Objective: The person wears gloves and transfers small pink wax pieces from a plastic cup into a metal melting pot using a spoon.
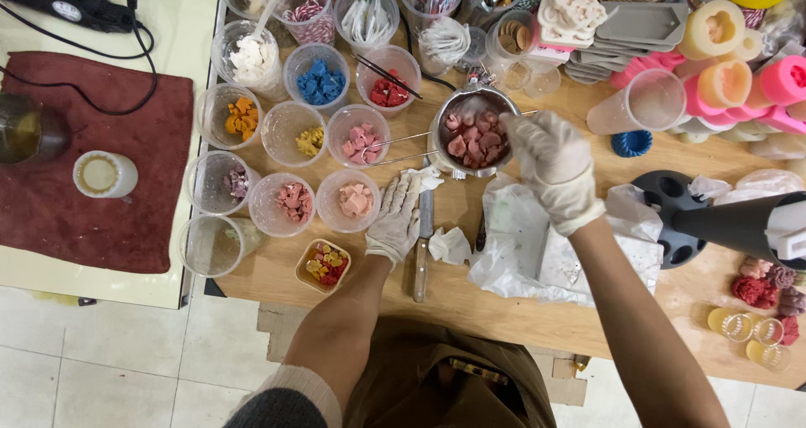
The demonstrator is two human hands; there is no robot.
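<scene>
Right hand [550,164], gloved, fingers curled, pinching rim of metal pot [473,130] to steady it; pot sits just ahead of hand, filled with pink-red wax chunks [470,140]. Left hand [396,216], gloved, fingers spread flat, palm down on counter [470,302], bracing. Knife [422,243] lies just right of left hand, between both hands. Clear cups [294,134] grouped left of left hand, colours sorted one per cup; about eleven counted. Small tray [323,265] of mixed bits, one, near left wrist.

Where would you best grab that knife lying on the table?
Take the knife by its wooden handle, the end nearest the person, coming from above at the table's near edge. It lies flat, blade pointing away toward the metal pot, with the gloved left hand resting just beside it.
</scene>
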